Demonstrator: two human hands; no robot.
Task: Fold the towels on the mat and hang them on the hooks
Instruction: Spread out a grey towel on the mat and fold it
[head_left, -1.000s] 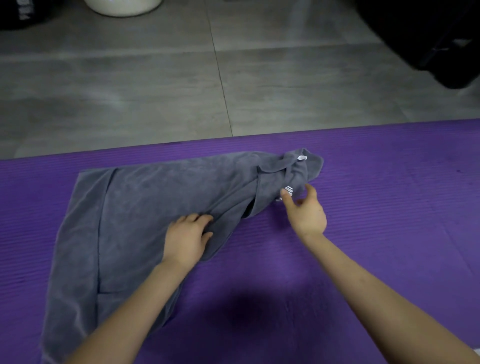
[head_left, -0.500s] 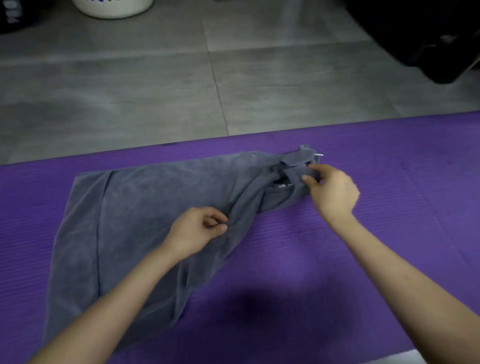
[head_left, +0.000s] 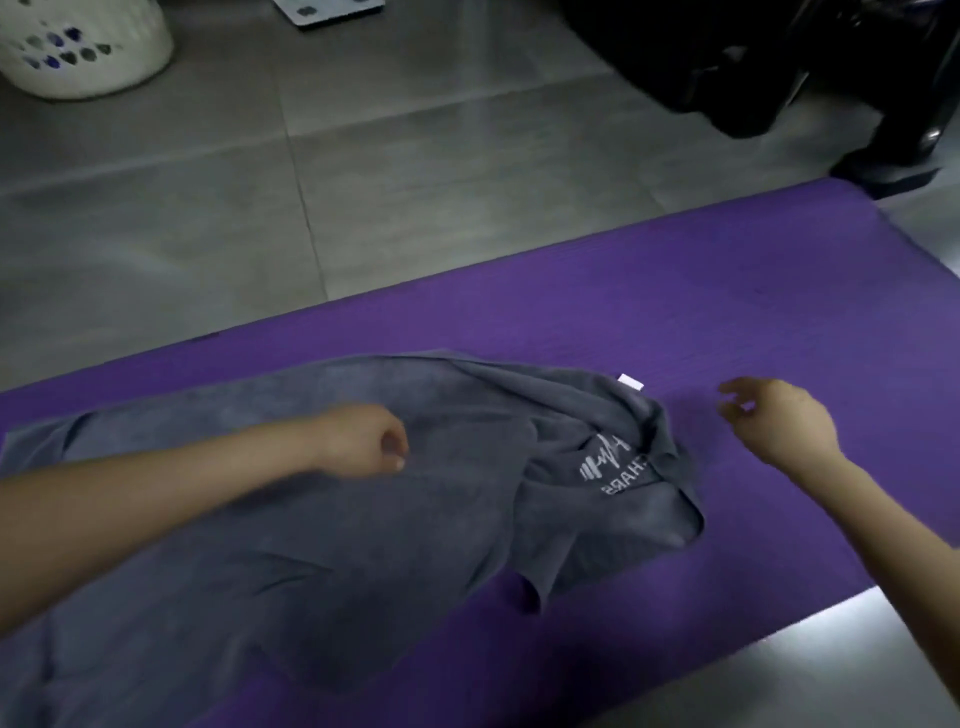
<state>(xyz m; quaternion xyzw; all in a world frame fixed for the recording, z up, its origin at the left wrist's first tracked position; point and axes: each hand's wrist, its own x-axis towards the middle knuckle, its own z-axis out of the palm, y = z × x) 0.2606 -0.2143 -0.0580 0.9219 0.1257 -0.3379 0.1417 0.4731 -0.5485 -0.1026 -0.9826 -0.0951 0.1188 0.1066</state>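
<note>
White print on the grey towel (head_left: 363, 545) spread before me on the purple mat (head_left: 675, 291): a logo (head_left: 605, 460) of upright bars running into a jagged wave line. Below it are capital letters (head_left: 626, 478), of which I can read "HARS"; a fold covers the start of the word. The print sits at the towel's three o'clock end, toward nine o'clock from my right hand (head_left: 779, 421). A small white tag (head_left: 631, 382) at the towel's one o'clock corner is too small to read.
</note>
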